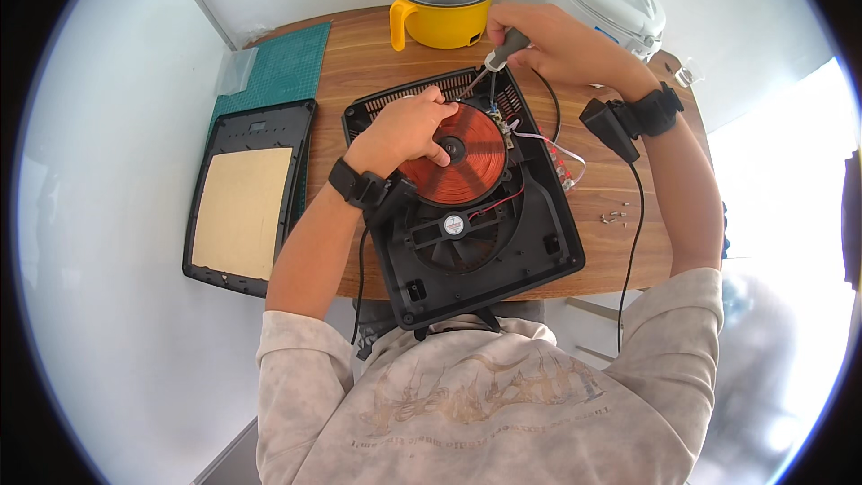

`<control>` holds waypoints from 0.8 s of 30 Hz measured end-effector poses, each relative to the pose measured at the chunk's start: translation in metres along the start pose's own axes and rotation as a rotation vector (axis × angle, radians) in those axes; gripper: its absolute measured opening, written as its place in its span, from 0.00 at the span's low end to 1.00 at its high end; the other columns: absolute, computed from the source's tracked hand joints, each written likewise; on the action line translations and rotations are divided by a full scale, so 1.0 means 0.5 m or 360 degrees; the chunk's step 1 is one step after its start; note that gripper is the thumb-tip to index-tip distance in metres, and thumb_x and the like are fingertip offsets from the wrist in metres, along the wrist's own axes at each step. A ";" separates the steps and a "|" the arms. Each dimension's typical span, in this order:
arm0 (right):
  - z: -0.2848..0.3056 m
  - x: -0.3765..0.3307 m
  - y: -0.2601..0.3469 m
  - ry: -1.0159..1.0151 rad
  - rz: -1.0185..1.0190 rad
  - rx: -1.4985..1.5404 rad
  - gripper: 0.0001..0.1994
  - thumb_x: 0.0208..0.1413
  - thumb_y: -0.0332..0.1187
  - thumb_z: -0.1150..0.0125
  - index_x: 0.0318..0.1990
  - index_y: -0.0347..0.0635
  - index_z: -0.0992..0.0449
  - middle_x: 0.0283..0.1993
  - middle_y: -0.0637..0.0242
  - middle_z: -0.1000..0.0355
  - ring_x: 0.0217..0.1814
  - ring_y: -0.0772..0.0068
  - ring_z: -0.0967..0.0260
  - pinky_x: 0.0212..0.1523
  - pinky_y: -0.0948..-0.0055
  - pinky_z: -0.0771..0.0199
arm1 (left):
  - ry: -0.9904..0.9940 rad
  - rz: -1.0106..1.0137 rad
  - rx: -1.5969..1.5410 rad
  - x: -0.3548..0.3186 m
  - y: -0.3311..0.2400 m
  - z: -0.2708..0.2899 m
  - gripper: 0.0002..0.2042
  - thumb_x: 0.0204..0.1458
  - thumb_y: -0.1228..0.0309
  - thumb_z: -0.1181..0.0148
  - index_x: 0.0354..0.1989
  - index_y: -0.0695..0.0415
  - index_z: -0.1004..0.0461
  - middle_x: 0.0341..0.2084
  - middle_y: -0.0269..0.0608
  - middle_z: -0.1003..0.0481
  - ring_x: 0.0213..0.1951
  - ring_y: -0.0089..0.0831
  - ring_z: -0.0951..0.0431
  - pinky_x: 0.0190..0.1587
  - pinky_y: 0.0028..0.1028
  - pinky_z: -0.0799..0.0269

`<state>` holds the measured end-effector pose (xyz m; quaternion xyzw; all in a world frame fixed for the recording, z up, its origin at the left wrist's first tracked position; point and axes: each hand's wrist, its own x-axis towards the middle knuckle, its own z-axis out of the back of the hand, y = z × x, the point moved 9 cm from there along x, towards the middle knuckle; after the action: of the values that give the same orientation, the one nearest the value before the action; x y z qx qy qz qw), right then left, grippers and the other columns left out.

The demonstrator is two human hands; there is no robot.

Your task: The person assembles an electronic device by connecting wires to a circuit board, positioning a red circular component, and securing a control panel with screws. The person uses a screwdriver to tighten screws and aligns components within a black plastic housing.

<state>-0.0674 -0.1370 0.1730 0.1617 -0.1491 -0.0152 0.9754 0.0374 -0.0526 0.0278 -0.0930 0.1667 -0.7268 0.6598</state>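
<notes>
An opened induction cooker base (530, 260) of black plastic lies tilted on the table in front of me. Inside it sits a round copper coil (467, 166) with a dark centre, and nearer to me a black fan (456, 226). My left hand (409, 130) rests on the coil, thumb near its middle and bent fingertips at the far rim. A screwdriver (510, 47) with a grey handle is gripped in my right hand (561, 45). Its shaft slants down to the coil's far edge, close to my left fingertips, which partly hide the tip.
Left of the base lies the black top cover (242, 207) with a beige panel, partly over a green cutting mat (287, 58). A yellow pot (446, 22) and a white lidded container (611, 0) stand behind. Loose screws (613, 216) lie at right. Black cables trail from both wrists.
</notes>
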 end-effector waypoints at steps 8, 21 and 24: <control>0.006 0.011 -0.049 -0.0013 -0.0208 0.0015 0.12 0.56 0.24 0.35 0.44 0.40 0.31 0.41 0.59 0.24 0.41 0.54 0.25 0.43 0.61 0.28 | 0.0001 0.0006 0.0010 -0.003 -0.006 0.004 0.44 0.31 0.61 0.18 0.65 0.53 0.27 0.57 0.42 0.29 0.55 0.44 0.24 0.55 0.37 0.26; 0.002 0.014 -0.107 -0.0032 -0.0207 -0.0037 0.10 0.60 0.28 0.35 0.44 0.41 0.31 0.36 0.66 0.26 0.37 0.70 0.28 0.41 0.69 0.29 | 0.0011 0.0002 0.0034 -0.003 -0.005 0.002 0.44 0.32 0.60 0.18 0.65 0.53 0.28 0.58 0.43 0.29 0.55 0.44 0.24 0.56 0.37 0.26; 0.005 0.008 -0.095 -0.0052 -0.0227 -0.0031 0.10 0.59 0.28 0.34 0.44 0.42 0.30 0.36 0.66 0.26 0.38 0.68 0.31 0.43 0.67 0.31 | 0.0047 0.0027 0.0012 -0.001 -0.003 0.000 0.44 0.32 0.60 0.18 0.65 0.53 0.28 0.59 0.43 0.30 0.56 0.44 0.24 0.56 0.37 0.26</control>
<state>-0.0637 -0.1833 0.1612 0.1621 -0.1530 -0.0887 0.9708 0.0358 -0.0519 0.0285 -0.0784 0.1745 -0.7230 0.6638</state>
